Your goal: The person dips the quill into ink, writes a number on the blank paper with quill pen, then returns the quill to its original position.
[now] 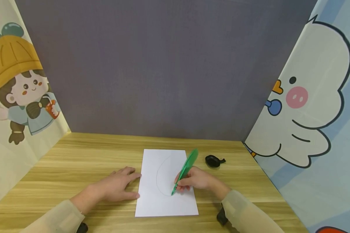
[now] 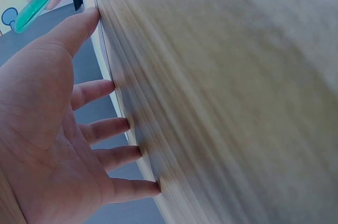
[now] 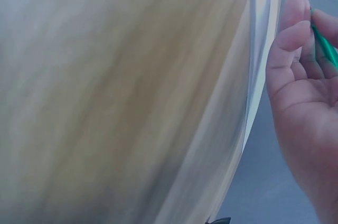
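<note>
A white sheet of paper [image 1: 151, 207] lies on the wooden table, with a thin curved line like a half circle drawn on it. My right hand [image 1: 193, 178] pinches a green pen [image 1: 189, 162] shaped like a leaf or feather, its tip touching the paper at the lower end of the curve. In the right wrist view the thumb and fingers close round the green shaft [image 3: 323, 44]. My left hand [image 1: 118, 185] rests on the table at the sheet's left edge, fingers spread and thumb touching the paper. The left wrist view shows its fingertips [image 2: 150, 187] on the tabletop.
A small black object with a short tab [image 1: 213, 161] lies right of the paper's upper corner. A dark grey panel [image 1: 157, 71] stands behind the table [image 1: 99, 152]. Cartoon-printed walls [image 1: 315, 64] flank both sides.
</note>
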A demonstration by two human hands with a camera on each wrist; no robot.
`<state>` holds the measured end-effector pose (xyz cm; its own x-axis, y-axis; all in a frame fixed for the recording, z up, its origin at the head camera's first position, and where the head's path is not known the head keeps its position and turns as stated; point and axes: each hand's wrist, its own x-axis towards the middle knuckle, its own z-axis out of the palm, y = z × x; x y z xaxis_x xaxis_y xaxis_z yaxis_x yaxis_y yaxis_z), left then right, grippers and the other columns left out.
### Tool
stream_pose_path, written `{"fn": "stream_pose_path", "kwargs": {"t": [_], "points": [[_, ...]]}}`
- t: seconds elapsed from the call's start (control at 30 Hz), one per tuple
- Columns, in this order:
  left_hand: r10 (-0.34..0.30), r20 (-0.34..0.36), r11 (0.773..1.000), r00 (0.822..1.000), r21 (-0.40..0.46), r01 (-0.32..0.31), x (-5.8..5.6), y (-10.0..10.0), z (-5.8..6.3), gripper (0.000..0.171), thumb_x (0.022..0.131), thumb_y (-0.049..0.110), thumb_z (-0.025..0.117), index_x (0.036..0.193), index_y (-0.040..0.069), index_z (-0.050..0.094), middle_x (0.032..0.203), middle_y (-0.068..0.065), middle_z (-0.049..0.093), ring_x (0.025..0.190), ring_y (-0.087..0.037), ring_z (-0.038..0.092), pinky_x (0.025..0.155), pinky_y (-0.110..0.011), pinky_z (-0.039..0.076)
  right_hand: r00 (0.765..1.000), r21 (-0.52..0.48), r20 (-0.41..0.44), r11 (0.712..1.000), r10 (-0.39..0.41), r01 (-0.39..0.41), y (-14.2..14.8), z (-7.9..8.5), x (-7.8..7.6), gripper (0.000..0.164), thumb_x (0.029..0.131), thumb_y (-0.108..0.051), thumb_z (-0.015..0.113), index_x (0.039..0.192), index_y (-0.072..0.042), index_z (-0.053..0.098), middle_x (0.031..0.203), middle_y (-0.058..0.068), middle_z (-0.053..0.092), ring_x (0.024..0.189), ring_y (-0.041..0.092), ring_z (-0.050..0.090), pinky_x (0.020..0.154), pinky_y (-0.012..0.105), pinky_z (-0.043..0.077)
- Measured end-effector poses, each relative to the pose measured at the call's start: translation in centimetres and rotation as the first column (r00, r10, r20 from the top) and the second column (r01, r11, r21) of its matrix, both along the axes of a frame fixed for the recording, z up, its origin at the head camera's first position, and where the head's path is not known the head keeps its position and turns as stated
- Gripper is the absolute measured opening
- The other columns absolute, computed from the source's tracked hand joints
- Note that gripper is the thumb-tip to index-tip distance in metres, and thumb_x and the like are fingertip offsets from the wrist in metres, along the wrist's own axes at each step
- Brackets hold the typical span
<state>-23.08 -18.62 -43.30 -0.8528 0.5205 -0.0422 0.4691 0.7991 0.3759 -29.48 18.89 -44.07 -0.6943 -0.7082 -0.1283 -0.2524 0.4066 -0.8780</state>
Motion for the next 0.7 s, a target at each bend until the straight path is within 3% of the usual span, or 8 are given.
{"fn": "stream_pose_path", "kwargs": {"t": [0.7], "points": [[0.0, 0.011, 1.0, 1.0, 0.005, 0.0, 0.0, 0.0, -0.1, 0.088, 0.097, 0.065, 0.075, 0.161, 0.008, 0.054, 0.166, -0.03, 0.045, 0.153, -0.053, 0.045, 0.118, -0.086, 0.032, 0.999, 0.029, -0.004, 0.999, -0.037, 0.037, 1.8, 0.1, -0.2, 0.017, 0.106, -0.014, 0.071, 0.114, -0.004, 0.081, 0.098, 0.012, 0.083, 0.084, 0.015, 0.074, 0.069, 0.023, 0.058]]}}
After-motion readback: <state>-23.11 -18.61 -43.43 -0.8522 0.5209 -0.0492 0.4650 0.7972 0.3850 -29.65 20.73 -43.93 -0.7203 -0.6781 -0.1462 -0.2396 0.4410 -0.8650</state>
